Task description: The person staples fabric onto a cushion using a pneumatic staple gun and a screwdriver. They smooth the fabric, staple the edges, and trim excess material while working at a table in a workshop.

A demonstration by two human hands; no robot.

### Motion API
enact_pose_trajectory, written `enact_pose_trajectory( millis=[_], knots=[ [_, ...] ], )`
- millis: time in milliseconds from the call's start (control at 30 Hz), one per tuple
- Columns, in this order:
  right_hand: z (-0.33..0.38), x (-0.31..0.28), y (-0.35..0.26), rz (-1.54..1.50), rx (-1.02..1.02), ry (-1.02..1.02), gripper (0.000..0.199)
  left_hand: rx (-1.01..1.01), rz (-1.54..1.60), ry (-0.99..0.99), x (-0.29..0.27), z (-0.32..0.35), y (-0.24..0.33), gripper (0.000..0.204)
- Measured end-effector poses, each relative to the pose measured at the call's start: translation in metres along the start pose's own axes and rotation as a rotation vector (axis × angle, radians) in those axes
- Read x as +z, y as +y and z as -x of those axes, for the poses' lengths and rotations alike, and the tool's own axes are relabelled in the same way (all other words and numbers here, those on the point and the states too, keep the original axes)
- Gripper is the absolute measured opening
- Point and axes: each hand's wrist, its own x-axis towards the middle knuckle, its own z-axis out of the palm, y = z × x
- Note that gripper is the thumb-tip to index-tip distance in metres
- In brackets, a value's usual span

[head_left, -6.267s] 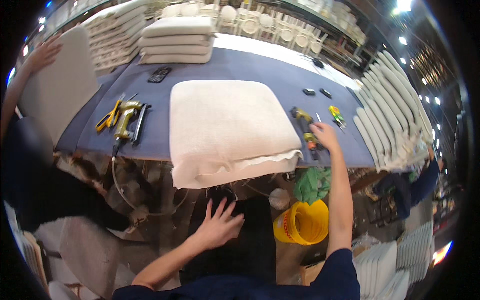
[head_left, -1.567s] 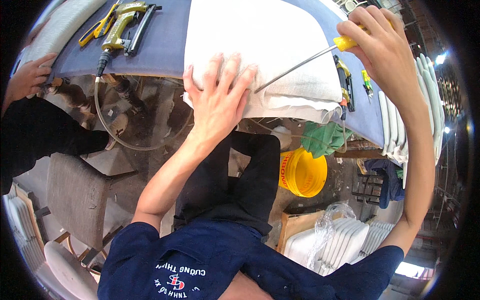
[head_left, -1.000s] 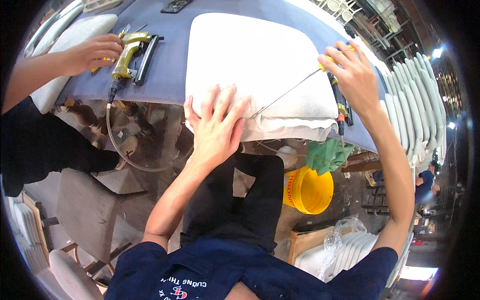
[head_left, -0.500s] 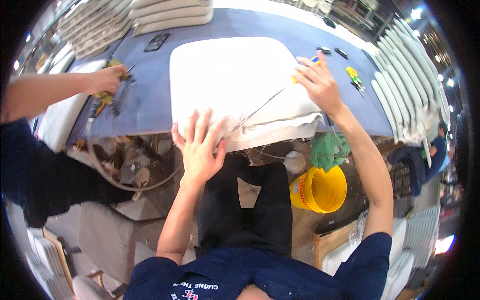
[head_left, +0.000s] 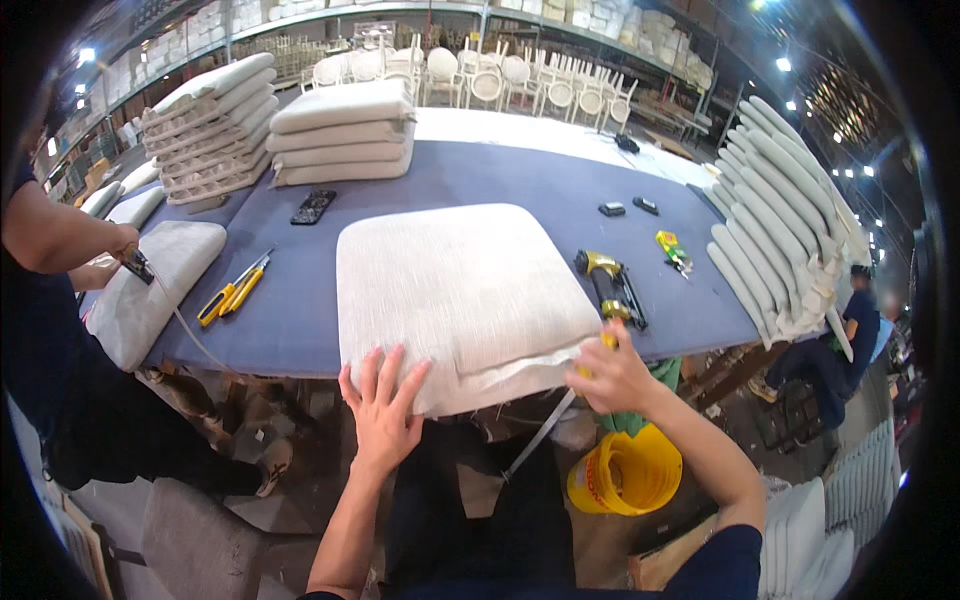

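The right hand (head_left: 612, 375) is dropping below the cushion (head_left: 462, 300) edge, gripping a long screwdriver (head_left: 545, 430)—the left hand (head_left: 385, 410) is pressing flat; its blade risks snagging fabric.

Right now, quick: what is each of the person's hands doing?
Left hand: open, fingers spread, flat on the front edge of the seat cushion.
Right hand: closed around a yellow-handled tool with a long metal shaft.

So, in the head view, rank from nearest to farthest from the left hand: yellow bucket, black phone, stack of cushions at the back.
From the left hand:
1. Yellow bucket, low on the right.
2. Black phone, on the table, left of centre.
3. Stack of cushions, far end of the table.
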Motion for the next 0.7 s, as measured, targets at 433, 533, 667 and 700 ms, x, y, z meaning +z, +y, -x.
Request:
enact_pose_trajectory(
  millis=[433,533,667,700],
  knots=[
    [0.130,-0.078,0.126,-0.062,0.993,-0.006,0.018,-0.005,0.048,0.178,0.012,-0.006,0.004,0.076],
    [0.148,-0.036,0.173,0.089,1.216,-0.060,0.024,-0.005,0.055,0.179,0.012,-0.008,0.005,0.076],
    [0.161,0.058,0.182,0.335,1.313,-0.216,0.034,0.017,0.117,0.121,0.002,-0.007,0.003,0.073],
    [0.179,0.088,0.176,0.301,1.353,-0.239,0.036,0.039,0.130,0.125,0.006,-0.009,0.005,0.071]
  ],
)
